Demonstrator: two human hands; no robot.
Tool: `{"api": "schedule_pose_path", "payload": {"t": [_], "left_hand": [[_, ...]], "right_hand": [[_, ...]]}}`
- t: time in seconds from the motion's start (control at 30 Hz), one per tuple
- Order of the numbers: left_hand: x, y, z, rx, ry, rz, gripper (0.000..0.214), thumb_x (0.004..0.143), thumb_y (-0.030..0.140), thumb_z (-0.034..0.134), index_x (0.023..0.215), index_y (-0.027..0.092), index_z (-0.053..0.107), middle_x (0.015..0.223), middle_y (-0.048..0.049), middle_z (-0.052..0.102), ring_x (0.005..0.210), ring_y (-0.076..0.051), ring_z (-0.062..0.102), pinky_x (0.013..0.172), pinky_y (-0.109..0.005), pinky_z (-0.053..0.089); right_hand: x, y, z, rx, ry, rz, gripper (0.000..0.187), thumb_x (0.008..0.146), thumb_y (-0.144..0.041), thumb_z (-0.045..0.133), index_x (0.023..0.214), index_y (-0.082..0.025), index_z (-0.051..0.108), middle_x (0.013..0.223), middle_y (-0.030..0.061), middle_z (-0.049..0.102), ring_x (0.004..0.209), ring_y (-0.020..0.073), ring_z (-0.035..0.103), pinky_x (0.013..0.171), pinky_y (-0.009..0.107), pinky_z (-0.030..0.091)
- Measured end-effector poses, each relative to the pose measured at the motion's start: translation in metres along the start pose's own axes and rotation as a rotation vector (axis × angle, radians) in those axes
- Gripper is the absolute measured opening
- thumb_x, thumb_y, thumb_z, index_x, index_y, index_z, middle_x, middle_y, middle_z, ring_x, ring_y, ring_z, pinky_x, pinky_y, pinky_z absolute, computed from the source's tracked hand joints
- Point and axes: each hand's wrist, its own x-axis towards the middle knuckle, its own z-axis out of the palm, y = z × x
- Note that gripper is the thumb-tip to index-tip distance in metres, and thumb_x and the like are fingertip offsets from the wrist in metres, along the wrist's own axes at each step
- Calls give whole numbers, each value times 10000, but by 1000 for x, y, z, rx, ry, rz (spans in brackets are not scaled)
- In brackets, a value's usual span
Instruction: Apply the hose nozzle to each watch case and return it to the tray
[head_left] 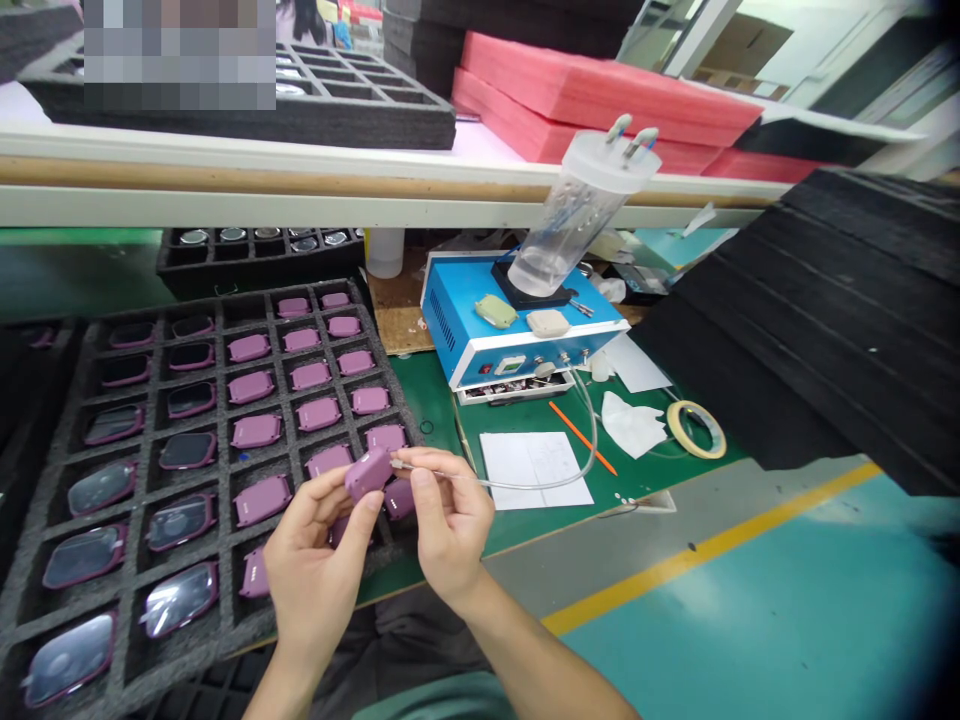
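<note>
Pinching the case [366, 476] with the left hand [319, 545], at its far-right side, over the tray [225, 525], with long axis slanting near left to far right; pinching the tube [536, 487] with the right hand [452, 515], aimed left at the case.

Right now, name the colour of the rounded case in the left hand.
The rounded case is purple, as the head view shows.

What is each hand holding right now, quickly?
Left hand: closed, holding a purple case between thumb and fingers.
Right hand: closed, pinching the clear tube near its tip.
</note>
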Motion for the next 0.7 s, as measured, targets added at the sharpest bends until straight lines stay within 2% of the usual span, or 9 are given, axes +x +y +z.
{"api": "schedule_pose_path", "payload": {"t": [0.33,0.6,0.7], "left_hand": [[1,1,1,-22,-6,-1,329,795,346,899,1035,164,766,975,-92,850,848,-177,825,806,-181,643],[-1,-1,0,-5,0,-17,378,786,393,906,1044,158,761,986,-108,846,860,-222,830,809,-253,671],[-1,-2,0,-9,-4,-12,365,796,384,900,1049,162,760,996,-107,847,871,-217,830,815,-244,668]], "right_hand": [[0,-1,0,-12,-6,-1,147,1038,-220,610,1084,-250,747,1060,60,815,989,176,805,879,320,697],[0,0,0,-48,-1,0,142,1042,-262,602,1065,-234,739,1041,79,816,976,194,808,856,347,709],[0,0,0,-35,-2,-9,137,1039,-247,608,1070,-238,741,1039,72,816,977,185,808,856,333,707]]}}
